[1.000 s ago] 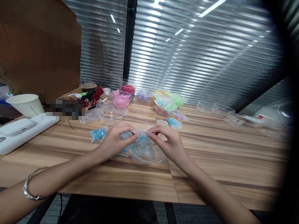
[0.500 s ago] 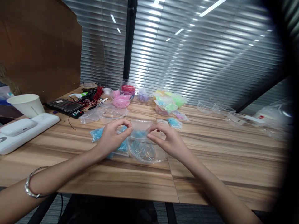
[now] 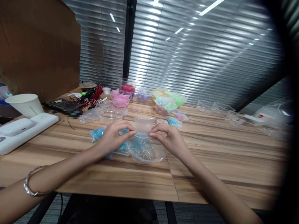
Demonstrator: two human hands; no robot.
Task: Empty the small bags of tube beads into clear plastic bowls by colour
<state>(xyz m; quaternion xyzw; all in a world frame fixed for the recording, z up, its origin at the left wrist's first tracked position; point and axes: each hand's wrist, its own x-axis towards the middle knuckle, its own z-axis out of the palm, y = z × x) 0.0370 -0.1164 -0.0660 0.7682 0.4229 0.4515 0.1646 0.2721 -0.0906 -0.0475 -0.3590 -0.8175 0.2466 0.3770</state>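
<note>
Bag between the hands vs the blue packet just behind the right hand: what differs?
Contents: the held bag looks empty, while the blue packet has blue pieces in it.
Pose: the held bag is up above the table, pinched between the left hand and right hand; the blue packet lies on the table, untouched.
Shared: both are small and see-through or nearly so.

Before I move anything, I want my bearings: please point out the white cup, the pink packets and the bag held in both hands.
White cup (image 3: 30,109): head view, outer wall.
Pink packets (image 3: 121,100): head view, middle.
Held bag (image 3: 144,125): head view, cloudy middle.
</note>
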